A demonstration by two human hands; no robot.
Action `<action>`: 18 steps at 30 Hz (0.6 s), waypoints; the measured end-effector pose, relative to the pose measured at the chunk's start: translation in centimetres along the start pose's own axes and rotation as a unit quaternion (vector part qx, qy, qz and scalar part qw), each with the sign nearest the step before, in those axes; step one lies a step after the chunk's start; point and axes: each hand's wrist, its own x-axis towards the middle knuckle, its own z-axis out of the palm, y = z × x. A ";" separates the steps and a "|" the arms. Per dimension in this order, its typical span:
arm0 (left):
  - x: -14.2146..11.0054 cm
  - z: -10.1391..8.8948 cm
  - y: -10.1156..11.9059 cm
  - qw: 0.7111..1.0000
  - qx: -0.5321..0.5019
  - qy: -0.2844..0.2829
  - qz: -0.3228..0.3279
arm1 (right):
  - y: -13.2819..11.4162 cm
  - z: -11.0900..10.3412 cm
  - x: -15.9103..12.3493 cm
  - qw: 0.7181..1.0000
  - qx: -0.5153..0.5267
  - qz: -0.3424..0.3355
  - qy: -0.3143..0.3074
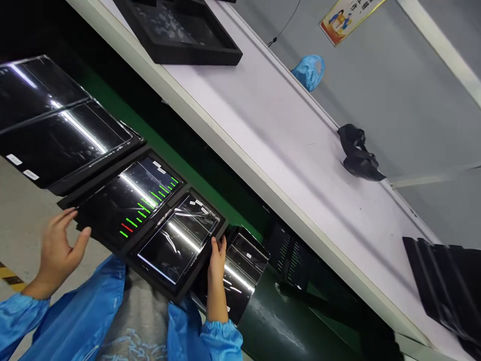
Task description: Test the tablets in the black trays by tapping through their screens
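While the head view looks down, the right hand (217, 273) curls over the lower-right edge of a black-framed display panel (176, 240), its long axis running to the upper right; the left hand (56, 253), spread open, sits farther off, beside a second panel (131, 200) showing green bars, and the right fingertips are hidden behind the edge.

A grey wall (391, 85) rises behind a long white-topped workbench (263, 135), with a small colourful poster (347, 17) fixed high on it and a blue plastic bag (308, 72) against its foot. Dark green panelling (180, 175) runs below the bench, and the pale concrete floor (22, 235) carries yellow-and-black hazard tape (9, 276).
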 end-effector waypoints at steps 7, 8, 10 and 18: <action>4.7 -2.0 -3.2 0.979 0.002 -0.071 -0.190 | 0.3 1.3 -4.2 1.000 -0.013 0.006 0.004; 4.9 -1.9 -3.4 0.973 -0.016 -0.098 -0.208 | 0.3 1.4 -4.5 1.000 -0.016 0.007 0.007; 5.2 -1.9 -3.9 0.968 -0.032 -0.135 -0.211 | 0.4 1.6 -5.3 1.000 -0.021 0.005 0.012; 6.4 -3.1 -7.3 0.970 -0.011 -0.206 -0.129 | 2.3 2.5 -9.3 0.998 0.060 0.009 0.029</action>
